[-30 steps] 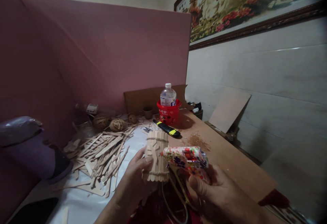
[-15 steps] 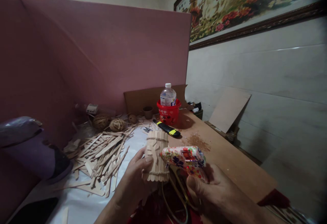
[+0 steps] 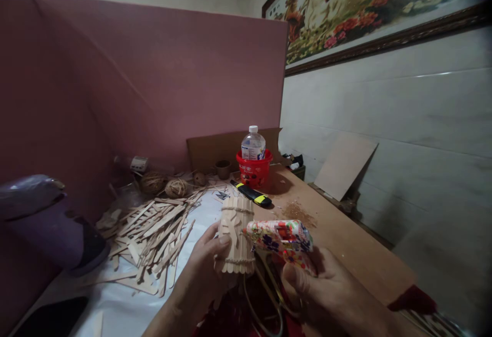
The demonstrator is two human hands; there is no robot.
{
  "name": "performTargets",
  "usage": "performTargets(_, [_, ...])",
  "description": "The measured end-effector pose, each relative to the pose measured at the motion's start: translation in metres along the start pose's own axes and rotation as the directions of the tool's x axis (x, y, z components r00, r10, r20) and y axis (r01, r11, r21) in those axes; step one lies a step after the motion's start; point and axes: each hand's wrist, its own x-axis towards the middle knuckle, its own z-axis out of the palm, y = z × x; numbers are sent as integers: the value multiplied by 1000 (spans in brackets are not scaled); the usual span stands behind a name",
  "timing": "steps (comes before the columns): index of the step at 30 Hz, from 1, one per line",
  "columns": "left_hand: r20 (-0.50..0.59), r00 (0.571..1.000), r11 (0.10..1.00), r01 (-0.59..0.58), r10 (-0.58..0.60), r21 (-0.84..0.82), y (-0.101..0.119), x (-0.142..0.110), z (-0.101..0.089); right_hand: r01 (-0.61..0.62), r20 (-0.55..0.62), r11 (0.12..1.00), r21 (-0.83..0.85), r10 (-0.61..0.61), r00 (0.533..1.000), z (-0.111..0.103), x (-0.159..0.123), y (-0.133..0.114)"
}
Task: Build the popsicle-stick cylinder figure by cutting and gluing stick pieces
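Note:
A small barrel-shaped piece made of craft sticks [image 3: 239, 250] is upright in my left hand [image 3: 209, 250], the thumb pressed on its front. Twine bands circle it near top and bottom, and short wood bits form a raised branching shape on its face. In my right hand [image 3: 311, 278] is a flower-patterned hot glue gun [image 3: 279, 235], its nozzle pointing left at the barrel's side, touching or very close to it. Most of my right fingers are hidden behind the handle. Below the two hands, the loop handles of a pair of scissors [image 3: 280, 301] show.
A heap of loose craft sticks [image 3: 154, 239] lies at left on the white sheet. Behind are twine balls [image 3: 176, 188], a brown cup [image 3: 223, 169] and a red bucket [image 3: 253, 173] holding a plastic bottle [image 3: 252, 147]. A black-and-yellow utility knife [image 3: 251, 193] lies before the bucket.
The glue gun has shifted slightly left and back right along the barrel's side. My left hand and the barrel have stayed nearly still.

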Motion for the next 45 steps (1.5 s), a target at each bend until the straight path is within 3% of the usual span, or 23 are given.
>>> performTargets(3, [5,1000,1000,1,-1,4,-1,1,-1,1,40,1000,9,-2,999,1,0,1])
performTargets(8, [4,1000,1000,0,0,-22,-2,3,-4,64,-49,998,-10,-64,997,5,0,-5])
performTargets(14, [54,998,999,34,-33,-8,-10,12,-13,125,-21,992,-20,-125,992,7,2,-20])
performTargets(19, [73,996,999,42,-41,-10,-15,16,-17,41,-21,998,-57,-43,999,4,4,-19])
performTargets(22, [89,996,1000,25,-23,-15,-14,15,-16,68,-70,986,-153,-79,994,-5,4,-23])
performTargets(24, [72,997,1000,1,0,-19,-13,14,-14,123,-152,947,-296,-174,973,-16,5,-30])
performTargets(26, [30,999,999,-35,36,-36,-11,13,-13,182,-238,859,-479,-327,915,-30,9,-36])
performTargets(29, [-42,995,992,-97,93,-87,-6,12,-11,188,-202,689,-700,-443,874,-53,18,-35])
performTargets(33, [-149,984,983,-118,97,-143,2,9,-11,-61,-206,292,-954,-497,843,-78,26,-10])
performTargets(36, [-149,985,981,-113,89,-161,4,10,-13,-165,-179,69,-984,-463,868,-88,27,11])
performTargets(39, [-119,987,979,-130,111,-156,2,12,-16,-170,-135,-42,-985,-437,890,-91,27,19])
performTargets(43, [-138,985,983,-119,99,-142,3,12,-17,-196,-109,-162,-967,-431,896,-78,26,10])
performTargets(45, [-139,986,983,-110,90,-146,3,12,-16,-150,-63,-149,-977,-474,878,-64,27,1])
